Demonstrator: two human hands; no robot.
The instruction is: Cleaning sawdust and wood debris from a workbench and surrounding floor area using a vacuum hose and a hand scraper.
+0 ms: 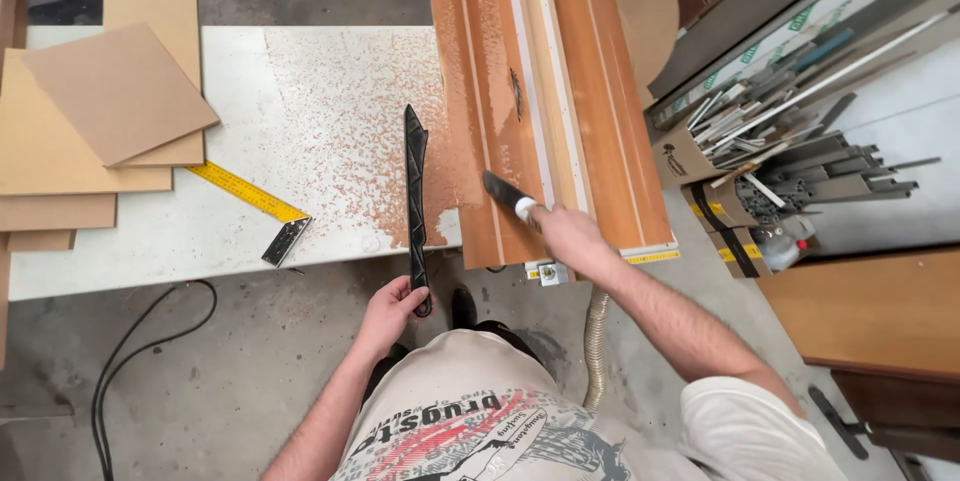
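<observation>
My left hand [392, 309] grips the lower end of a long black push stick [415, 191], which lies up across the dusty white table [250, 91]. My right hand [565, 233] holds a brush [505, 194] with dark bristles and a white ferrule. The bristles rest on the orange-brown wooden sled [600, 111] of the table saw. Sawdust is spread over the left part of the sled and the table beside it. A blade slot [516, 93] shows in the sled's middle.
Brown board panels [100, 111] are stacked on the table's left end. A yellow square ruler [255, 199] lies near the front edge. Boxes of metal profiles [790, 151] stand at the right. A black cable [130, 351] and a ribbed hose [595, 336] are on the floor.
</observation>
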